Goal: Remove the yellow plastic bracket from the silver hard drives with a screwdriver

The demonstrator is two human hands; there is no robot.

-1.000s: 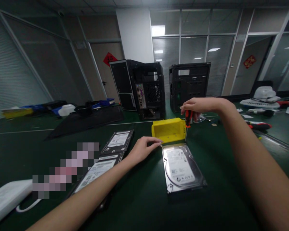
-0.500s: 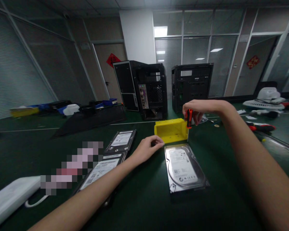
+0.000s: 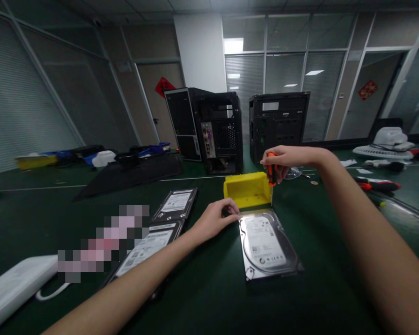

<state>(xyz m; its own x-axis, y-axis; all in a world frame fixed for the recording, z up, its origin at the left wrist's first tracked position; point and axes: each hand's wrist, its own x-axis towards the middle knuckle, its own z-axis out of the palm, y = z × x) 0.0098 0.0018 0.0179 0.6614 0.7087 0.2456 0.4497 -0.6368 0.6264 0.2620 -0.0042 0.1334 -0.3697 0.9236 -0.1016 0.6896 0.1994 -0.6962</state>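
Observation:
A silver hard drive (image 3: 265, 242) with a white label lies flat on the green table in front of me. My left hand (image 3: 225, 214) is at its far left corner, thumb and fingertips drawn together against the edge. In my right hand (image 3: 281, 163) is an upright screwdriver (image 3: 272, 174) with an orange and black handle. Its thin shaft points down toward the drive's far right corner; the tip's exact contact is too small to tell. Just behind the drive, a yellow bin (image 3: 247, 190) lies with its opening toward me, right beside the screwdriver.
Two more drives, a nearer one (image 3: 146, 246) and a farther one (image 3: 176, 203), lie left of my hand. Black computer cases (image 3: 219, 135) stand behind. At right are red-and-black pliers (image 3: 379, 185) and a white cap (image 3: 387, 139); a white box (image 3: 21, 284) sits at left.
My left fingertips have moved slightly nearer, onto the drive's corner. My right hand has shifted its grip on the screwdriver, with fingers now higher around the handle. The drive has stayed in place.

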